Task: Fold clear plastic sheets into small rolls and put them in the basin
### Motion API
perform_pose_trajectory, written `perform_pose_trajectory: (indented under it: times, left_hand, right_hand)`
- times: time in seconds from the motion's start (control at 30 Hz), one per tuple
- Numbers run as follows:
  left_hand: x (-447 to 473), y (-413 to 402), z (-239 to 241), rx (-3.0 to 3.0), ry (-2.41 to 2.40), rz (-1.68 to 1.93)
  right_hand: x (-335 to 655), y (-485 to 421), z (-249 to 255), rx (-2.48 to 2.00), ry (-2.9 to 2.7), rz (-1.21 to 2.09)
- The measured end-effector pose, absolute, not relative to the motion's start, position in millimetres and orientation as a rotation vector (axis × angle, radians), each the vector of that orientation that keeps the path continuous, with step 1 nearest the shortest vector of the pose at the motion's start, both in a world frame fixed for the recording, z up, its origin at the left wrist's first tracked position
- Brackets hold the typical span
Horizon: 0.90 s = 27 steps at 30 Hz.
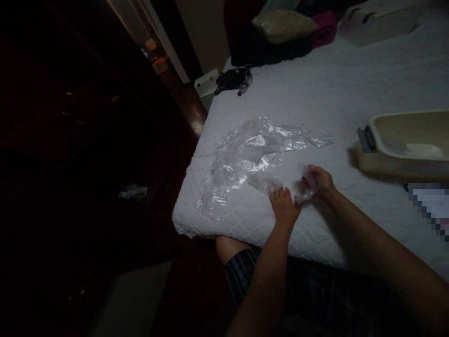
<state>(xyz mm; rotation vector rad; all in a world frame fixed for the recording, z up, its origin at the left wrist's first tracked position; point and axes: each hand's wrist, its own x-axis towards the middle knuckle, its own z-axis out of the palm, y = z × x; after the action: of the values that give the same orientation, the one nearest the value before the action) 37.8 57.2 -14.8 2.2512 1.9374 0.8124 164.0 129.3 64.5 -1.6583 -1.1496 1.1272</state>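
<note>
A heap of crumpled clear plastic bags (245, 157) lies on the white quilted mattress (315, 93) near its front corner. My left hand (283, 206) rests on the mattress with its fingers pressing the near edge of a clear bag (263, 181). My right hand (317, 181) is closed on a small crumpled piece of clear plastic (306, 192), lifted slightly off the sheet. A small separate clear bag (321, 139) lies to the right of the heap.
A beige plastic bin (403, 147) with a grey latch lies on the mattress at right. Dark bags, a cushion and pink cloth (280, 32) pile up at the far end. A black pouch (231, 79) sits near the far corner. Dark floor lies to the left.
</note>
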Motion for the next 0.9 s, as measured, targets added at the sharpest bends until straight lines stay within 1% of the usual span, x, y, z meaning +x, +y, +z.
perform_pose_trajectory:
  times: [0.2, 0.27, 0.33, 0.5, 0.6, 0.73, 0.8, 0.9]
  left_hand:
    - [37, 56, -14, 2.287, 1.975, 0.86]
    - [38, 56, -12, 2.318, 2.0, 0.855]
    - [38, 55, -10, 2.352, 2.011, 0.841]
    - [37, 51, -9, 2.444, 1.929, 0.891]
    - [38, 47, -8, 2.618, 1.614, 0.931]
    - [43, 44, -3, 2.847, 1.115, 0.844]
    - [45, 43, -2, 2.847, 1.104, 0.81]
    - [43, 43, -4, 2.739, 1.214, 0.804]
  right_hand:
    - [190, 51, 28, -1.729, -0.975, 0.743]
    - [195, 38, 14, -1.757, -0.875, 0.603]
    - [197, 37, 3, -1.764, -0.814, 0.529]
    - [196, 49, -9, -1.741, -0.945, 0.443]
    - [196, 49, -10, -1.706, -0.978, 0.445]
    - [195, 47, -7, -1.637, -0.991, 0.472]
    - [196, 47, -5, -1.582, -0.973, 0.481]
    - [199, 50, -6, -1.486, -0.903, 0.528]
